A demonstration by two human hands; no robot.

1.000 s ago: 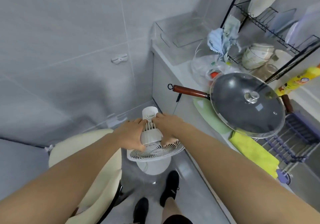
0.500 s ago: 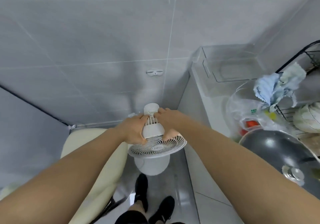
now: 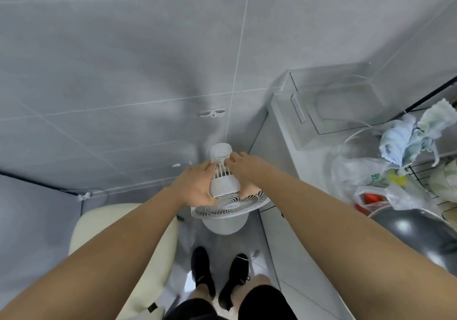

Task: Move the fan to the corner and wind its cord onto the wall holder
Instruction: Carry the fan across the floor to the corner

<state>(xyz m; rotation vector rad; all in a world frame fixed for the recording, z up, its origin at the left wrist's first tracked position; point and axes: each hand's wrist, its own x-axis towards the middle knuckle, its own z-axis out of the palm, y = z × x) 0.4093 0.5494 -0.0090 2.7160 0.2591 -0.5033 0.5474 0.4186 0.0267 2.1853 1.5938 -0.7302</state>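
Between your two hands, the fan [image 3: 228,196] stands on the floor with its round base [image 3: 225,224] below the grille, close to the corner where the tiled wall [image 3: 123,59] meets the side of the white counter [image 3: 284,131]. Your left hand [image 3: 195,187] wraps the motor housing from the left, fingers curled round it; your right hand [image 3: 243,165] grips the other side, its fingertips pinching near the knob at the top of the neck. Both hands are clamped on the fan, close together with only the housing between them.

As far as you can judge, the move is nearly finished: the fan sits almost in the corner, though you cannot tell whether the base is fully set down or needs a last nudge. The winding has not begun. The wall holder [image 3: 212,113], a small white bracket, hangs bare on the tile above the fan, with no cord on it. The cord itself does not show plainly; a thin white strand by your right shoe [image 3: 235,275] may be part of it.

To your left is a cream chair [image 3: 99,233]. On the counter to your right lie a clear plastic box [image 3: 333,101], crumpled cloths [image 3: 408,134], plastic bags [image 3: 366,178] and a dark pan lid [image 3: 415,230].
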